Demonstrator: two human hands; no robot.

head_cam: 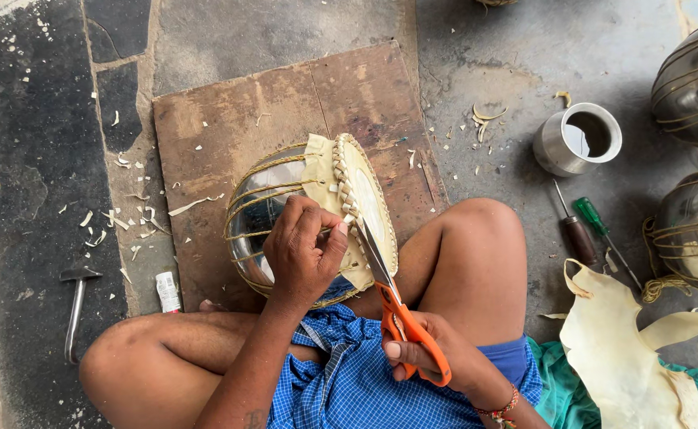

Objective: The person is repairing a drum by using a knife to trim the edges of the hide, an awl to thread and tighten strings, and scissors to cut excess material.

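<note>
A metal drum shell (257,208) lies on its side between my knees, laced with pale straps, its skin head (367,202) ringed by a braided rim. My left hand (303,250) grips the loose pale skin at the rim. My right hand (428,353) holds orange-handled scissors (396,310), whose blades reach up to the braided edge beside my left thumb.
A wooden board (230,119) lies under the drum. A hammer (75,306) and a small tube (168,291) sit at left. A steel cup (578,139), two screwdrivers (583,230), pale hide pieces (615,338) and more metal drum shells (694,79) are at right. Scraps litter the floor.
</note>
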